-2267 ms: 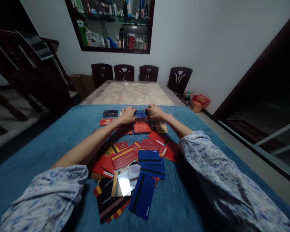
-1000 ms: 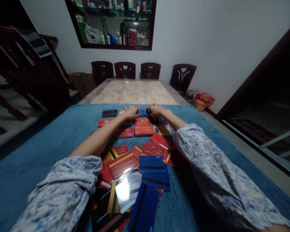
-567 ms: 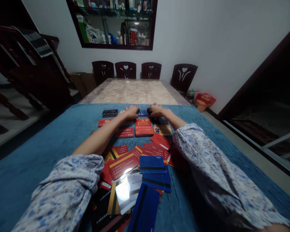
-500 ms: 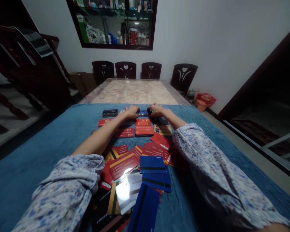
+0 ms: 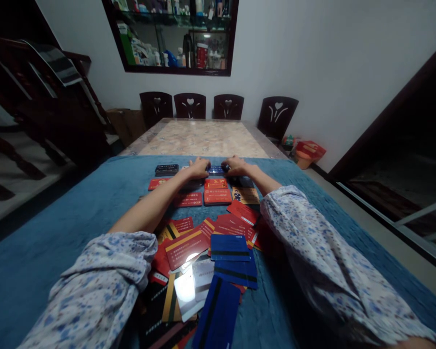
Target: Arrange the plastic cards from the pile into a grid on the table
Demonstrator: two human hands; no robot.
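Both my hands reach to the far end of the blue cloth, one on each side of a stack of blue cards (image 5: 216, 169). My left hand (image 5: 198, 168) presses the stack's left end with curled fingers. At its right end, my right hand (image 5: 237, 166) does the same. Nearer lie neat stacks of red cards (image 5: 218, 196) and a yellow card stack (image 5: 245, 195); my forearms partly cover others. A black card stack (image 5: 166, 170) sits left of my left hand. Close to me spreads a loose pile with blue cards (image 5: 230, 247), red cards (image 5: 187, 247) and shiny silver cards (image 5: 189, 293).
The blue cloth (image 5: 105, 203) covers the near part of the table; beyond it shows the patterned tabletop (image 5: 203, 138). Several dark chairs (image 5: 190, 105) stand at the far end. A cardboard box (image 5: 126, 125) is at the left, an orange bin (image 5: 305, 159) at the right.
Hands and cards stay almost where they were, with my fingers still at both ends of the blue stack. The whole view has shifted very slightly.
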